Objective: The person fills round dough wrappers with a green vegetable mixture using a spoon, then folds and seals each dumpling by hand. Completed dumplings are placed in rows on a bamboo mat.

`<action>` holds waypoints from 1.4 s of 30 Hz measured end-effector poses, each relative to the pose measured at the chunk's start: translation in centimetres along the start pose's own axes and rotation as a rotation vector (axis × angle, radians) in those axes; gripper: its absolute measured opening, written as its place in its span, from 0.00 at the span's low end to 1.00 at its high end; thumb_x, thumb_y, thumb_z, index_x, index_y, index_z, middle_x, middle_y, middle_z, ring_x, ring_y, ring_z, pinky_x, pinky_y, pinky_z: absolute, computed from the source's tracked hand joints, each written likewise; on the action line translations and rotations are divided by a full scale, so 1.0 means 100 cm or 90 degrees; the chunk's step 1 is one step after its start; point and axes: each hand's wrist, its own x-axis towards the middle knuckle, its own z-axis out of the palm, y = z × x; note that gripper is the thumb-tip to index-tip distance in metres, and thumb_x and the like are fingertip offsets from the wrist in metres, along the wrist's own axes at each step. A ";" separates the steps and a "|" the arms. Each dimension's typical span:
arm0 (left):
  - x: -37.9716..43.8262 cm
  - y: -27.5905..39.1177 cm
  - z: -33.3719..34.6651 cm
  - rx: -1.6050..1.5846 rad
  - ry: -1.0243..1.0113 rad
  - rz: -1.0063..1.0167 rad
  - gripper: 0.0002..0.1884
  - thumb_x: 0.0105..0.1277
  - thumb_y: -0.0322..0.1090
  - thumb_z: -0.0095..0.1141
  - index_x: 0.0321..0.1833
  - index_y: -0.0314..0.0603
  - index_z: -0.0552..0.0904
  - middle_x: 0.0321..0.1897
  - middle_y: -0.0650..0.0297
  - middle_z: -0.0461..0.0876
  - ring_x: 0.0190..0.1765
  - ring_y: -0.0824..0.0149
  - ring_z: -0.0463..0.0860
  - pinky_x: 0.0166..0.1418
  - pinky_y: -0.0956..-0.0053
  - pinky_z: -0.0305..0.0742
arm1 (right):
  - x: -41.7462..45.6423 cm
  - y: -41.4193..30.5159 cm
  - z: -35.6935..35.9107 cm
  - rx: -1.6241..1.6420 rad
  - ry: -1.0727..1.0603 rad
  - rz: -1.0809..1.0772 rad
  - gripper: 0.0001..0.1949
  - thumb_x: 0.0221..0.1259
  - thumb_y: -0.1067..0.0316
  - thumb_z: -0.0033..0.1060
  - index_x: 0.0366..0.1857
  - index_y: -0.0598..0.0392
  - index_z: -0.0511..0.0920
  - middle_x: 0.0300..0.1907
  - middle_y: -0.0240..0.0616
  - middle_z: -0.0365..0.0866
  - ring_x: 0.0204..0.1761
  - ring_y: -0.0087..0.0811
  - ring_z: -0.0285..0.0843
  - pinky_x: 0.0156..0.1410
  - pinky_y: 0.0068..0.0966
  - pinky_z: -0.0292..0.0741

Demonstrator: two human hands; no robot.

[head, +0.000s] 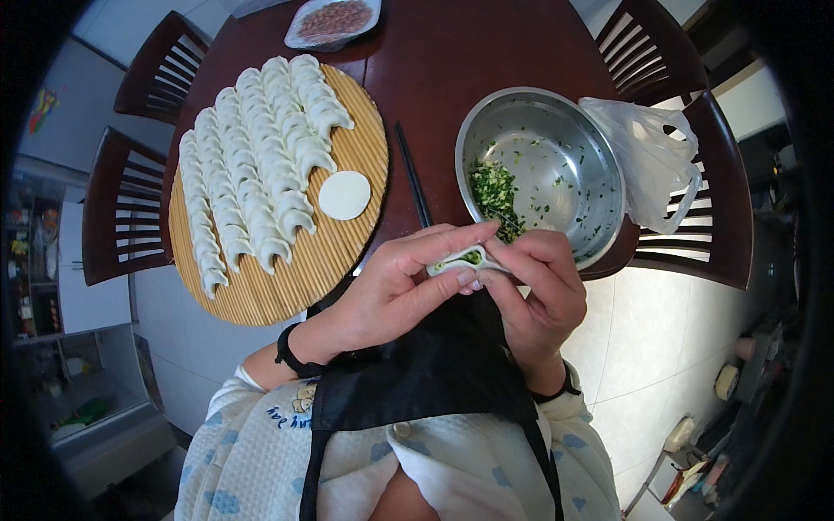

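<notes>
A partly closed dumpling (470,258) with green filling showing lies between my two hands, above the table's near edge. My left hand (397,280) holds its left side, thumb in front and fingers behind. With thumb and forefinger my right hand (544,280) pinches its right end. To the left, rows of folded dumplings (251,163) cover much of a round slatted tray (293,286), and one flat round wrapper (345,195) lies at their right. Beyond my hands stands a steel bowl (560,176) with chopped green filling (493,192) gathered at its left side.
Dark chopsticks (412,172) lie on the wooden table (423,58) between tray and bowl. A white plastic bag (651,156) sits right of the bowl. At the far edge is a wrapped white dish (332,19) of reddish-brown food. Wooden chairs (690,195) stand around the table.
</notes>
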 end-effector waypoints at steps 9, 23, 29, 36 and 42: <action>-0.003 0.000 -0.001 -0.018 -0.041 -0.033 0.30 0.75 0.24 0.52 0.78 0.33 0.59 0.61 0.59 0.78 0.54 0.75 0.79 0.59 0.78 0.76 | 0.006 0.000 -0.010 0.031 -0.095 0.014 0.13 0.44 0.78 0.76 0.38 0.56 0.88 0.33 0.33 0.79 0.35 0.32 0.76 0.39 0.26 0.73; -0.008 -0.007 -0.001 0.097 0.123 0.039 0.17 0.68 0.26 0.63 0.60 0.38 0.83 0.48 0.60 0.88 0.43 0.78 0.84 0.46 0.82 0.79 | 0.004 -0.005 -0.003 0.068 -0.070 0.072 0.16 0.46 0.83 0.73 0.42 0.61 0.87 0.36 0.37 0.81 0.36 0.27 0.78 0.38 0.20 0.74; -0.003 -0.008 -0.005 0.226 0.110 0.154 0.17 0.69 0.26 0.62 0.60 0.37 0.83 0.49 0.59 0.88 0.42 0.78 0.84 0.45 0.81 0.80 | 0.005 -0.004 -0.004 0.037 -0.088 0.039 0.14 0.45 0.81 0.75 0.39 0.60 0.87 0.35 0.37 0.82 0.33 0.28 0.79 0.36 0.21 0.74; -0.008 -0.009 -0.001 -0.121 0.121 -0.042 0.16 0.70 0.25 0.61 0.60 0.34 0.82 0.46 0.65 0.88 0.45 0.79 0.84 0.49 0.82 0.81 | 0.000 -0.003 0.001 0.016 -0.027 0.021 0.13 0.45 0.80 0.77 0.37 0.59 0.87 0.35 0.36 0.82 0.33 0.30 0.80 0.37 0.23 0.75; -0.009 -0.007 0.002 0.030 0.148 0.030 0.20 0.69 0.24 0.61 0.64 0.33 0.79 0.46 0.61 0.88 0.45 0.78 0.84 0.50 0.83 0.80 | 0.003 -0.007 -0.001 0.018 -0.068 0.023 0.13 0.46 0.83 0.73 0.39 0.62 0.86 0.36 0.39 0.82 0.34 0.30 0.79 0.38 0.23 0.74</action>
